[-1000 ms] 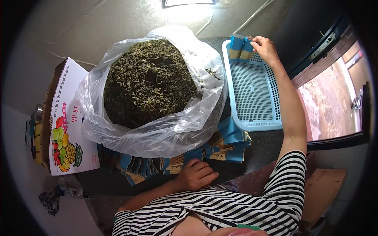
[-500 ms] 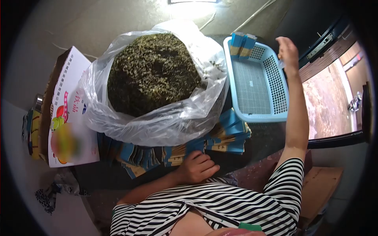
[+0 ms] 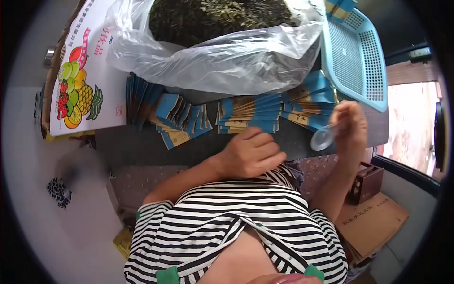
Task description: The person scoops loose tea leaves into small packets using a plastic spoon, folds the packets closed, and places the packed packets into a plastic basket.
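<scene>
My right hand [image 3: 351,130] is closed on a small clear plastic spoon [image 3: 322,138], its round bowl pointing left beyond the fingertips. Close to my chest, at the table's front edge, my left hand [image 3: 253,154] has its fingers curled in; whatever they may hold is hidden. Just beyond it lie fanned blue-and-tan paper packets [image 3: 253,111]. More packets [image 3: 312,104] spread near my right hand, and others [image 3: 182,118] lie further left. Behind them stands a large clear plastic bag [image 3: 227,71] full of dried, dark green leaves [image 3: 222,19].
At the upper right is a light blue plastic basket [image 3: 378,71] with a few packets [image 3: 339,9] at its far end. A white carton [image 3: 90,85] printed with fruit stands on the left. Below the table at right are a brown box [image 3: 369,182] and flat cardboard [image 3: 373,222].
My right hand has come from beside the basket's far side down toward the front packets, and the spoon now shows. The view has tilted downward; my left hand stays near the table edge.
</scene>
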Motion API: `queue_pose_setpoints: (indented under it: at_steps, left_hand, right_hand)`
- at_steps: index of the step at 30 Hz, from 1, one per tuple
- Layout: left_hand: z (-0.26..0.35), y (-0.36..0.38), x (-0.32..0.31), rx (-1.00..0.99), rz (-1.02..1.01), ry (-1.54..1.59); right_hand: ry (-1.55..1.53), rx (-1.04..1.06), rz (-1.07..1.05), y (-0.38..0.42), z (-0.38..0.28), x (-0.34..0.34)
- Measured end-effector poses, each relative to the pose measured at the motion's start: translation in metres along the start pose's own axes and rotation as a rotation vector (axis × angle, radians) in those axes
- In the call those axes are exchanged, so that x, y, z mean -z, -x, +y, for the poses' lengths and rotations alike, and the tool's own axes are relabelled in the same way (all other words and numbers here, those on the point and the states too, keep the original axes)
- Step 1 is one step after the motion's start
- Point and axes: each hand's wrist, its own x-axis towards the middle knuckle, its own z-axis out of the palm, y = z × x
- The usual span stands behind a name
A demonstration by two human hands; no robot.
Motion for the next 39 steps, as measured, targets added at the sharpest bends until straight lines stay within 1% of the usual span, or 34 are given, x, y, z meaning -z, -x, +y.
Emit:
queue_pose_setpoints:
  at_steps: [1, 2, 3, 4, 5, 6, 7, 9, 10, 11, 13, 14, 16, 17, 20, 21, 23, 25, 26, 27, 29, 30, 35, 37, 39]
  left_hand:
    - [-0.001, 0.003, 0.010, 0.056, -0.004, -0.044]
    - [0.000, 0.006, 0.020, 0.108, -0.004, -0.084]
    - [-0.001, 0.009, 0.025, 0.190, 0.045, -0.101]
    - [-0.003, 0.011, 0.028, 0.268, 0.091, -0.108]
    - [-0.003, 0.011, 0.032, 0.347, 0.071, -0.143]
    - [-0.004, 0.011, 0.036, 0.428, 0.049, -0.181]
    - [-0.005, 0.009, 0.035, 0.389, 0.051, -0.162]
    - [-0.010, 0.008, 0.027, 0.501, 0.003, -0.366]
    - [-0.014, 0.014, 0.020, 0.549, -0.048, -0.371]
    - [-0.015, 0.015, 0.015, 0.523, -0.038, -0.358]
    - [-0.015, 0.011, 0.008, 0.480, -0.117, -0.526]
    - [-0.016, 0.013, 0.007, 0.459, -0.109, -0.518]
    - [-0.020, 0.014, 0.009, 0.511, -0.109, -0.483]
    - [-0.021, 0.011, 0.010, 0.500, -0.105, -0.484]
    - [-0.016, 0.012, 0.017, 0.539, -0.102, -0.495]
    - [-0.015, 0.008, 0.018, 0.553, -0.092, -0.478]
    - [-0.011, 0.008, 0.022, 0.616, -0.079, -0.491]
    - [-0.012, 0.008, 0.023, 0.584, -0.050, -0.442]
    - [-0.011, 0.010, 0.023, 0.613, -0.046, -0.462]
    - [-0.012, 0.012, 0.021, 0.604, -0.016, -0.476]
    - [-0.013, 0.012, 0.021, 0.597, 0.021, -0.506]
    - [-0.013, 0.011, 0.023, 0.586, 0.004, -0.497]
    - [-0.019, 0.009, 0.031, 0.581, -0.057, -0.469]
    - [-0.020, 0.007, 0.034, 0.567, -0.093, -0.475]
    - [-0.025, 0.010, 0.033, 0.575, -0.106, -0.507]
  right_hand:
    - [-0.059, -0.021, 0.007, 0.007, 0.007, -0.009]
    - [-0.128, 0.002, -0.045, 0.015, 0.015, -0.018]
    - [-0.191, 0.035, -0.092, 0.020, 0.021, -0.024]
    - [-0.160, 0.010, -0.117, 0.023, 0.023, -0.028]
    - [-0.130, -0.017, -0.139, 0.026, 0.024, -0.031]
    - [-0.166, -0.042, -0.161, 0.027, 0.024, -0.036]
    - [-0.203, -0.067, -0.187, 0.027, 0.024, -0.040]
    - [-0.235, -0.062, -0.238, 0.025, 0.021, -0.044]
    - [-0.250, -0.053, -0.249, 0.026, 0.017, -0.047]
    - [-0.229, -0.055, -0.264, 0.026, 0.017, -0.047]
    - [-0.220, -0.071, -0.287, 0.029, 0.012, -0.047]
    - [-0.213, -0.054, -0.272, 0.032, 0.013, -0.046]
    - [-0.247, -0.048, -0.303, 0.036, 0.020, -0.043]
    - [-0.246, -0.037, -0.299, 0.038, 0.021, -0.040]
    - [-0.256, -0.099, -0.250, 0.049, 0.023, -0.036]
    - [-0.265, -0.113, -0.282, 0.052, 0.023, -0.034]
    - [-0.218, -0.118, -0.215, 0.060, 0.024, -0.029]
    - [-0.219, -0.104, -0.191, 0.065, 0.026, -0.026]
    - [-0.227, -0.104, -0.163, 0.068, 0.028, -0.025]
    - [-0.231, -0.117, -0.188, 0.071, 0.030, -0.024]
    - [-0.231, -0.082, -0.154, 0.074, 0.033, -0.021]
    - [-0.224, -0.120, -0.148, 0.075, 0.036, -0.017]
    - [-0.256, -0.137, -0.162, 0.071, 0.037, -0.023]
    - [-0.270, -0.092, -0.167, 0.067, 0.035, -0.027]
    - [-0.273, -0.090, -0.173, 0.065, 0.033, -0.031]
